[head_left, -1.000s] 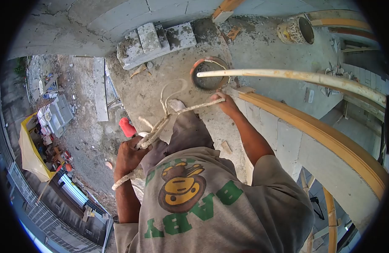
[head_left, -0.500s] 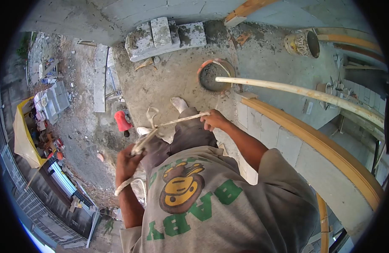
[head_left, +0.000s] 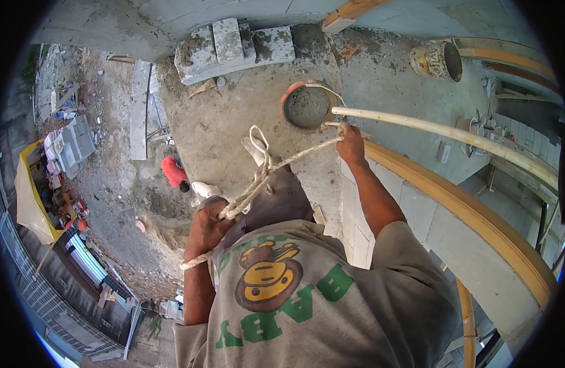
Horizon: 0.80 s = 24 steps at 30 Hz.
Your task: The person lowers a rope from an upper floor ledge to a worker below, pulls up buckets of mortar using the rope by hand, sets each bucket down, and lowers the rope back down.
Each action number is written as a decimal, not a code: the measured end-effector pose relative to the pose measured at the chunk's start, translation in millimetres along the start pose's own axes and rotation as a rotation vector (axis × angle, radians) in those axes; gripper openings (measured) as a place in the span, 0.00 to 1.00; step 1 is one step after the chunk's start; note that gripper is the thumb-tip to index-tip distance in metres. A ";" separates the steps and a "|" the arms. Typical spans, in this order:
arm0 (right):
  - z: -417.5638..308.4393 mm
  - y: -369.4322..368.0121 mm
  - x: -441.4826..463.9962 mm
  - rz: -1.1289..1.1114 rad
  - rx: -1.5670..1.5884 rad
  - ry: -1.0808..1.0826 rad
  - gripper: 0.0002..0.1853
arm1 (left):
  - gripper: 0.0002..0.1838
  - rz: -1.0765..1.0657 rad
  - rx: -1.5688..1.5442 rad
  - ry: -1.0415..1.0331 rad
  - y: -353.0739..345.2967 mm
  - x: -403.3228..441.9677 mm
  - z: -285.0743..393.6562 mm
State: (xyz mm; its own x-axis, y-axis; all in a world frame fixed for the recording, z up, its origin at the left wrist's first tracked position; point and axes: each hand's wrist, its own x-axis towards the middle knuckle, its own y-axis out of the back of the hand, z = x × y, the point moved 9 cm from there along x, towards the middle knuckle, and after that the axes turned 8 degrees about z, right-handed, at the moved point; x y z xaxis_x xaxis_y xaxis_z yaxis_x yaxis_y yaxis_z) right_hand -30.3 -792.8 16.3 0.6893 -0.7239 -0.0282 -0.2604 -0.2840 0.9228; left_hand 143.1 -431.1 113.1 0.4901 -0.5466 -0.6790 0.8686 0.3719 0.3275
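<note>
- Right hand (head_left: 350,145) has moved farther out from the left since the last frame, lengthening the rope between them.
- Both hands closed: right pinches one strand, left hand (head_left: 207,228) grips a doubled bundle.
- Rope (head_left: 256,184), pale and twisted, spans both hands above the wearer's legs; knotted midway, a loop standing off the knot, another length crossing the left wrist.
- Bucket (head_left: 288,94) of grey mix on rough, stained concrete floor (head_left: 215,122), just beyond the right hand; long pole (head_left: 442,127) near it.
- Farther off: pale blocks (head_left: 193,55) by the wall, person in red (head_left: 172,172) bending, yellow-edged canopy (head_left: 31,202).
</note>
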 end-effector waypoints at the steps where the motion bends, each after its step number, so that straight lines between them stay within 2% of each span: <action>1: -13.1 5.7 6.3 0.006 0.064 0.070 0.10 | 0.10 -0.004 0.022 -0.010 -3.0 4.7 0.6; 2: -27.4 8.0 8.4 0.007 0.131 0.138 0.11 | 0.11 -0.008 0.045 -0.015 -5.1 6.8 -0.2; 4: -38.4 -22.9 -4.0 -0.280 0.471 -0.031 0.17 | 0.12 0.005 0.085 0.018 -4.9 0.2 -7.3; 5: -51.3 -35.0 -16.1 -0.391 0.536 -0.029 0.17 | 0.12 0.021 0.102 0.043 -0.5 -4.9 -10.4; 6: -64.3 -47.1 -25.0 -0.489 0.599 -0.017 0.17 | 0.12 0.045 0.119 0.052 6.6 -5.6 -10.9; 7: -75.6 -63.4 -35.4 -0.570 0.571 0.086 0.16 | 0.12 0.074 0.136 0.057 15.2 -4.1 -10.9; 8: -82.6 -77.9 -46.6 -0.655 0.517 0.062 0.16 | 0.12 0.075 0.121 0.093 20.3 -6.8 -15.2; 11: -68.8 -116.8 -50.6 -0.624 0.163 0.073 0.12 | 0.11 0.138 0.145 0.160 32.7 -16.7 -32.2; 12: -85.6 -99.1 -35.3 -0.483 0.437 -0.034 0.11 | 0.11 0.166 0.102 0.136 37.4 -16.9 -34.4; 14: -137.4 -83.2 -17.1 -0.458 0.419 0.141 0.09 | 0.12 0.240 0.009 0.145 45.2 -33.0 -49.3; 15: -186.4 -54.6 -5.6 -0.462 0.485 0.210 0.08 | 0.12 0.232 -0.051 0.189 45.6 -38.6 -64.9; 16: -219.0 -52.9 -1.6 -0.546 0.471 0.265 0.07 | 0.11 0.271 -0.168 0.214 48.0 -47.0 -73.7; 20: -337.5 -84.6 -8.5 -0.676 0.502 0.643 0.04 | 0.10 0.575 -0.659 0.184 76.6 -95.4 -105.6; 24: -440.4 -144.5 -48.1 -0.795 0.218 0.921 0.07 | 0.11 0.943 -0.764 0.323 96.3 -167.6 -173.7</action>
State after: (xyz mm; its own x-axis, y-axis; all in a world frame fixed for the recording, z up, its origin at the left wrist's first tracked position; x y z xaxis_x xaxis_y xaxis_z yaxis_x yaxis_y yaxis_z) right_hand 271.9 -440.0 53.5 0.9034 0.3848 -0.1894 0.4019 -0.6052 0.6872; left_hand 131.8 -173.4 144.3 0.7623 0.3365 -0.5528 -0.1273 0.9155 0.3817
